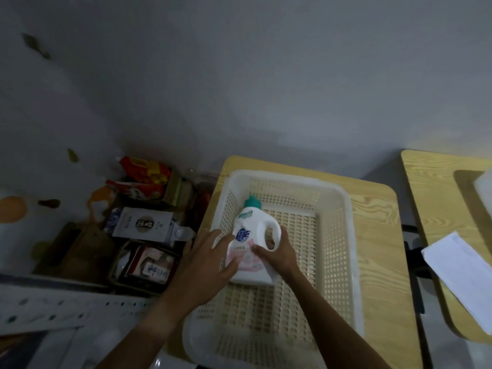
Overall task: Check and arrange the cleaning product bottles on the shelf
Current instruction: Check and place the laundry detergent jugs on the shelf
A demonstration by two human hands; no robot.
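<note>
A white detergent bottle (249, 230) with a teal cap and a pink label stands over the floor of a white perforated plastic basket (332, 235). My right hand (277, 253) grips the bottle at its handle side, thumb on the label. My left hand (206, 255) lies against the bottle's left side with straight fingers touching the label. The basket sits on a wood-grain table (378, 235). Nothing else is in the basket.
Left of the table, boxes and packets are crowded on the floor: a red and yellow pack (145, 177), a white carton (143, 223), an open box (149, 265). A white perforated shelf rail (66, 307) runs at lower left. A second table (436, 187) with white paper (460, 275) stands right.
</note>
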